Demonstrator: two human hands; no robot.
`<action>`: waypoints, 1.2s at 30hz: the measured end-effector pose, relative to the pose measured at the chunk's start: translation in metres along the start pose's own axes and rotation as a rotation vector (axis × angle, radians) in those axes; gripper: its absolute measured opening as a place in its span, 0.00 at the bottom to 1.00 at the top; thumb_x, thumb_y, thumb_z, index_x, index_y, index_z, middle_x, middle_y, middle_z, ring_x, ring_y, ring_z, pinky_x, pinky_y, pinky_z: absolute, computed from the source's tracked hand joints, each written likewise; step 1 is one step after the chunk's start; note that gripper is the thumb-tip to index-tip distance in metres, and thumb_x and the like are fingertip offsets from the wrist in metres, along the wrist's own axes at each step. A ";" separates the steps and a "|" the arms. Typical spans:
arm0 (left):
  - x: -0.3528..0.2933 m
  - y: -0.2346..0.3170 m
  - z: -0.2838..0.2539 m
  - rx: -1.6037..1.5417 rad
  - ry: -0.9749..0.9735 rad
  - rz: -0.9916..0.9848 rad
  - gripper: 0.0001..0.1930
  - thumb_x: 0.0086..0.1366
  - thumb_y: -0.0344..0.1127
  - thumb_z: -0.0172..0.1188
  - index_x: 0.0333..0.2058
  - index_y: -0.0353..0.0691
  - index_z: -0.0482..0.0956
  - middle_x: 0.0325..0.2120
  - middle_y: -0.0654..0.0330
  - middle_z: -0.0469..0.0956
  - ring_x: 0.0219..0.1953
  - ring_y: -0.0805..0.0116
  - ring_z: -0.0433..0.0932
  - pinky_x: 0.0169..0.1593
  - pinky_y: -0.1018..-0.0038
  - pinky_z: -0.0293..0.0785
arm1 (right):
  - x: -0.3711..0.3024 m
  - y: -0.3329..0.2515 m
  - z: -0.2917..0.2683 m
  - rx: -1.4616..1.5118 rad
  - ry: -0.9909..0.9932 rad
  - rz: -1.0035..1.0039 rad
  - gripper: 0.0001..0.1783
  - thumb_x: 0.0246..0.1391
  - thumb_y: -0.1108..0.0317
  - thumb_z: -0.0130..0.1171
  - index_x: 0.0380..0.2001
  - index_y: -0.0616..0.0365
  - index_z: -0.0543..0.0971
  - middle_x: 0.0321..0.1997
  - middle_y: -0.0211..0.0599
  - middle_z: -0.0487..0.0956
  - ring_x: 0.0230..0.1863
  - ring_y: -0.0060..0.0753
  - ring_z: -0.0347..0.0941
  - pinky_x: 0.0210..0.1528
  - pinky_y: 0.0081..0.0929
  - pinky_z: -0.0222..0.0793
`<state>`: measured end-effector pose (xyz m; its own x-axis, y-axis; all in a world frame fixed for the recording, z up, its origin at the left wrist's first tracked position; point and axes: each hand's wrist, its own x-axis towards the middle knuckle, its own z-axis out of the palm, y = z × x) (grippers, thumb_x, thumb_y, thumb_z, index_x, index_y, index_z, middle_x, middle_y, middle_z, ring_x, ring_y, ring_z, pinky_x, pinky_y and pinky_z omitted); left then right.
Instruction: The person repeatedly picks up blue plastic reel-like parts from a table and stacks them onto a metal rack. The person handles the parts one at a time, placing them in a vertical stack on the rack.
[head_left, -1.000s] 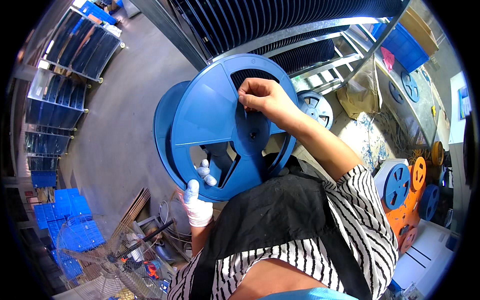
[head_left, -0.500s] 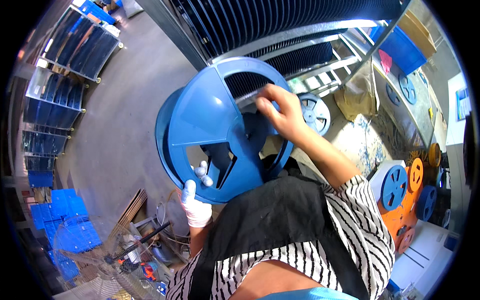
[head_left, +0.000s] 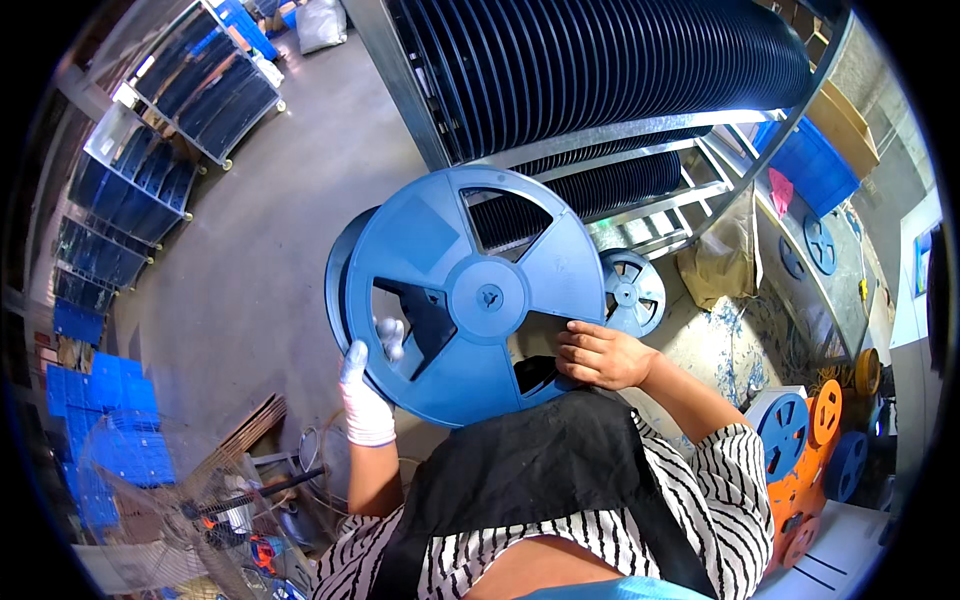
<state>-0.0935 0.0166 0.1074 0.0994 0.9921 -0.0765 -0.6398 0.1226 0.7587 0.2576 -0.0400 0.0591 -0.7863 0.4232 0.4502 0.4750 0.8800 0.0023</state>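
A large blue plastic reel is held in front of my black apron, its flat face with cut-out windows turned up toward me. A second flange shows behind its left edge. My left hand, in a white glove with greyish fingertips, is closed on the lower left rim; its thumb lies outside and its fingers show through a window. Bare, my right hand has its fingers curled over the lower right rim beside another window. The round hub with its small centre hole is uncovered.
Ahead stands a metal rack packed with rows of dark reels. A smaller light-blue reel is beyond my right hand. Wheeled racks line the left side, and a wire fan stands lower left. Orange equipment with reels is at right.
My right hand has come down from the upper window to the lower right rim. The reel's face shows more squarely now, its hub uncovered. My left hand keeps its hold.
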 end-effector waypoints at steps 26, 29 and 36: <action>-0.022 -0.050 -0.045 0.015 0.320 0.070 0.18 0.60 0.38 0.60 0.45 0.31 0.73 0.37 0.47 0.80 0.33 0.61 0.81 0.40 0.68 0.79 | 0.052 0.023 -0.078 1.131 1.412 0.554 0.23 0.67 0.53 0.34 0.39 0.65 0.68 0.28 0.42 0.71 0.25 0.34 0.70 0.37 0.35 0.72; -0.023 -0.049 -0.045 0.006 0.346 0.049 0.16 0.60 0.37 0.60 0.43 0.34 0.75 0.36 0.50 0.81 0.32 0.61 0.81 0.38 0.69 0.79 | 0.059 0.028 -0.072 1.058 1.411 0.573 0.23 0.68 0.55 0.32 0.39 0.65 0.68 0.28 0.42 0.71 0.25 0.33 0.70 0.37 0.36 0.72; -0.002 -0.052 -0.056 0.045 0.394 0.000 0.16 0.61 0.38 0.59 0.44 0.35 0.74 0.37 0.50 0.80 0.32 0.61 0.81 0.39 0.70 0.79 | 0.106 0.015 -0.066 0.763 1.218 0.648 0.10 0.62 0.72 0.39 0.40 0.67 0.67 0.28 0.39 0.74 0.27 0.31 0.76 0.37 0.29 0.74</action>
<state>-0.1033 0.0095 0.0321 -0.2065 0.9272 -0.3126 -0.6045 0.1303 0.7859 0.2074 0.0039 0.1654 0.4194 0.6665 0.6164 -0.0072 0.6814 -0.7319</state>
